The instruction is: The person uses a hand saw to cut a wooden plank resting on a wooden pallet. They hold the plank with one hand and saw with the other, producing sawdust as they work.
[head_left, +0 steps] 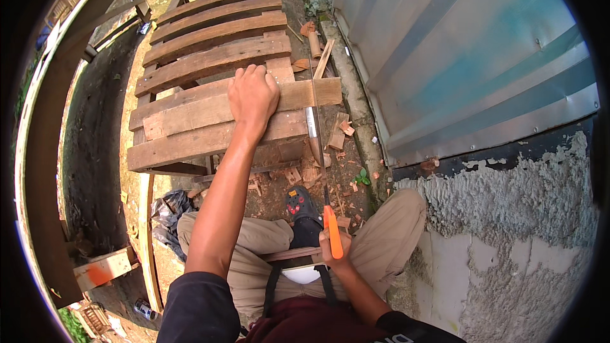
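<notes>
Down low, the right hand is wrapped tight around the orange handle of a saw. Its thin blade stands on edge across a wooden plank. That plank lies on a slatted wooden pallet. Pressing flat on the plank, the left hand has its fingers together.
</notes>
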Motion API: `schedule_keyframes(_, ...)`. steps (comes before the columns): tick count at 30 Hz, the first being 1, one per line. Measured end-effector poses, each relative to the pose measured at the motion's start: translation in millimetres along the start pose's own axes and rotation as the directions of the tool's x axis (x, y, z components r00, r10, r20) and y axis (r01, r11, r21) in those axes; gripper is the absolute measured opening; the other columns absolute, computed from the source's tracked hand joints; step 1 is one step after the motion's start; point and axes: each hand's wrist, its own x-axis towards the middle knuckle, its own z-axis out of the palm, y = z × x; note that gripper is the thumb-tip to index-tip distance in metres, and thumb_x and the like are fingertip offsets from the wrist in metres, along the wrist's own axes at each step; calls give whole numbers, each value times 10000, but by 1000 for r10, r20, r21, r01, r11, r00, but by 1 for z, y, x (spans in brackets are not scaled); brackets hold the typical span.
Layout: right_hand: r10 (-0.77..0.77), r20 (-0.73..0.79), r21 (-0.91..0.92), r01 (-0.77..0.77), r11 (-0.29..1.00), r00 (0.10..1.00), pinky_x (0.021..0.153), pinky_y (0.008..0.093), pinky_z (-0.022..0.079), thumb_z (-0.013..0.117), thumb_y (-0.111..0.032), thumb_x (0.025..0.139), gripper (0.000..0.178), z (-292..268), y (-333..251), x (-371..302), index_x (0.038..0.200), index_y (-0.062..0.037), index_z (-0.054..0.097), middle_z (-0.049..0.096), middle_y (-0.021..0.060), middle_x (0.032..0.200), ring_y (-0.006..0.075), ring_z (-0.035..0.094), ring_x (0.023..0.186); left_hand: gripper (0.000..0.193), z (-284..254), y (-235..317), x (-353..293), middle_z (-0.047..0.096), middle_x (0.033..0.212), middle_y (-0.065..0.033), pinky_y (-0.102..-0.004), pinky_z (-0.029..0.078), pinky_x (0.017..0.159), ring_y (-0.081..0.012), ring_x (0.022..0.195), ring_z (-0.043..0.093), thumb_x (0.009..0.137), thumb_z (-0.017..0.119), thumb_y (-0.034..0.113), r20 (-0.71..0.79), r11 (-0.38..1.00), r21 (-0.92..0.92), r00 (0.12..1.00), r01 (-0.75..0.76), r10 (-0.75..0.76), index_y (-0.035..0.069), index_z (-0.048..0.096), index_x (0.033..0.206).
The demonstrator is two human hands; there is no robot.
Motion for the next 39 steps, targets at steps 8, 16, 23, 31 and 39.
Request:
schedule_keyframes(8, -168, -187, 7, 172, 985, 968, 495, 396, 401, 601, -60, 863, 219, 42, -27, 172, 664, -13, 525, 497, 102, 553, 273, 542, 469, 218, 1, 8, 7, 688, 925, -137, -450, 458, 846, -333, 934, 605, 903, 533, 184, -26, 1000, -13, 999, -21, 20, 35, 677, 835)
schedule_keyframes(16, -17, -69, 32, 19, 999, 997, 682, 330, 539, 605, -36, 867, 196, -3, 11, -15, 682, 14, 563, 570, 84, 607, 208, 574, 540, 217, 0, 5, 2, 693, 928, -135, -454, 457, 848, -337, 939, 609, 902, 536, 179, -33, 1000, -12, 999, -9, 9, 30, 679, 834)
schedule_keyframes(23, -115, -176, 83, 132, 988, 978, 473, 387, 399, 629, -49, 883, 225, 39, -39, 167, 677, -3, 551, 528, 109, 559, 262, 559, 464, 217, 0, 5, 4, 691, 909, -137, -461, 460, 831, -344, 917, 613, 898, 533, 173, -58, 1000, -15, 998, -25, 24, 39, 671, 799)
schedule_keyframes(31, -135, -72, -31, 133, 991, 988, 556, 402, 481, 623, -47, 861, 149, 3, 9, -4, 732, 16, 582, 574, 132, 635, 294, 617, 542, 215, -2, -3, 1, 693, 906, -139, -466, 462, 828, -342, 922, 618, 893, 534, 165, -31, 1000, 10, 999, -11, 11, 32, 673, 796)
schedule_keyframes(39, -40, -195, 102, 61, 993, 980, 477, 378, 418, 667, -44, 860, 216, 49, -33, 194, 679, -16, 553, 533, 102, 550, 260, 556, 454, 202, -1, 5, 5, 680, 919, -151, -487, 463, 816, -370, 924, 610, 885, 526, 146, -35, 999, -36, 999, -32, 31, 15, 671, 832)
